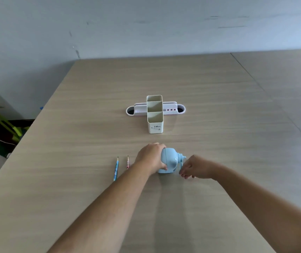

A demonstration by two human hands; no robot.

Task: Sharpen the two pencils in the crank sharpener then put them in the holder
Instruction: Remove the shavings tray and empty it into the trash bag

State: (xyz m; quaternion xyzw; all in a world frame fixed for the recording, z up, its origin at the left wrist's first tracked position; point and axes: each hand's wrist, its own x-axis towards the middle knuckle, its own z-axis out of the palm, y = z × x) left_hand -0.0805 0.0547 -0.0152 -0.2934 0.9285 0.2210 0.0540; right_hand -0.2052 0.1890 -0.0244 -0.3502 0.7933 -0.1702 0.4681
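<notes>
A light blue crank sharpener stands on the wooden table in front of me. My left hand wraps around its left side. At the crank on its right side, my right hand has its fingers curled around the handle, which is mostly hidden. Two pencils lie side by side just left of my left hand, tips pointing away: a blue pencil and a red-patterned pencil, partly covered by my left wrist. A cream pencil holder with three compartments stands farther back, empty.
A white and lilac tray with round ends lies crosswise behind the holder. The table's left edge runs diagonally; green leaves and dark items sit on the floor beyond it. A grey wall closes the back.
</notes>
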